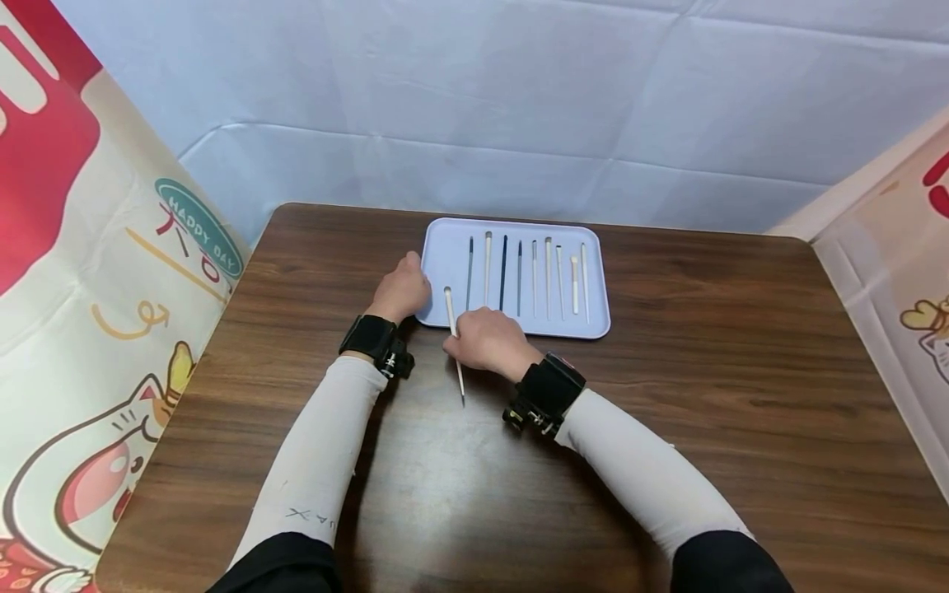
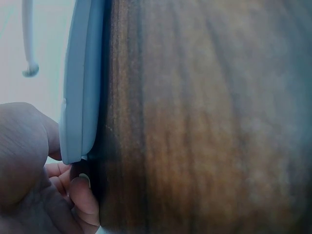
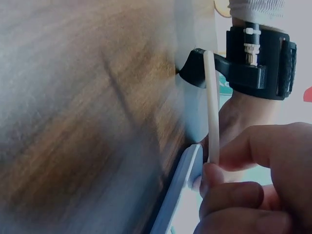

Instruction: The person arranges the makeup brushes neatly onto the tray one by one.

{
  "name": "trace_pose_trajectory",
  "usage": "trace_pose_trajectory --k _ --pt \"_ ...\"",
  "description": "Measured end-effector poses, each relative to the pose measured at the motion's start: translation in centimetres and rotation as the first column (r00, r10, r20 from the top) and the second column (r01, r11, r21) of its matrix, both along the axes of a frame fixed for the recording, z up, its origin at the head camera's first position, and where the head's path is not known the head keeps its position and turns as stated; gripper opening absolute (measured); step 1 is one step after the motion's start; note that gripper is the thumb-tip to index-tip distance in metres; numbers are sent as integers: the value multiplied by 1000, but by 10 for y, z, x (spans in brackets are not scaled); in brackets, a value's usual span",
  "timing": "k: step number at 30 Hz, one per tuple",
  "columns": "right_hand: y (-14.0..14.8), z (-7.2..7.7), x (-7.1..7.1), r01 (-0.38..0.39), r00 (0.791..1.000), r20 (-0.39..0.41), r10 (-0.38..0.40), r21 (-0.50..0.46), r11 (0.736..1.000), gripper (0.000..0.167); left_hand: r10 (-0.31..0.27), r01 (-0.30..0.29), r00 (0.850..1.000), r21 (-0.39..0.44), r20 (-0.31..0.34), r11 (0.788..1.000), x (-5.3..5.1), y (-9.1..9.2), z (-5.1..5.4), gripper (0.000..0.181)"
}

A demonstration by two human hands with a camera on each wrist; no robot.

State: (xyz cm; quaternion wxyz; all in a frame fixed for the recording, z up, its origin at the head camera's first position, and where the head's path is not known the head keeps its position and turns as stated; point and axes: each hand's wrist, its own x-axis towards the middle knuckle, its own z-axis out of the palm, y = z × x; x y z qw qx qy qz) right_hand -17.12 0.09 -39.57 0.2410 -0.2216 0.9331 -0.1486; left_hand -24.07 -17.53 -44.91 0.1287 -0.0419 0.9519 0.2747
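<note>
A slim brush with a pale handle (image 1: 449, 310) is pinched between the thumb and fingers of my right hand (image 1: 489, 339). It stands over the tray's front left edge, its thin dark tip pointing toward me; the right wrist view shows its pale shaft (image 3: 211, 97). My left hand (image 1: 401, 288) holds the left edge of a white tray (image 1: 441, 247). In the left wrist view, fingers curl around the corner of the tray (image 2: 80, 92). Several slim brushes lie side by side in the tray, some dark, such as a black brush (image 1: 503, 268), others light, like a short pale brush (image 1: 574, 288).
The tray lies near the far edge of a brown wooden table (image 1: 704, 371). A white cloth (image 1: 482, 99) hangs behind it. Printed sheets stand at both sides, the left sheet (image 1: 111, 263) bearing cartoon figures. Each wrist wears a black camera strap (image 1: 550, 385).
</note>
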Motion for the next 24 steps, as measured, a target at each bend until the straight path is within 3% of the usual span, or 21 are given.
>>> trace_pose_trajectory --k 11,19,24 --pt "-5 1 -13 25 999 38 -25 -6 1000 44 12 -12 1000 3 3 1000 1 1 2 35" --pt "-10 1 -24 32 999 -7 -32 18 999 46 8 -8 1000 2 -8 1000 -1 0 -1 37" --pt "-13 1 -32 42 999 5 -42 35 999 45 4 -4 1000 6 -8 1000 -1 -1 -1 38"
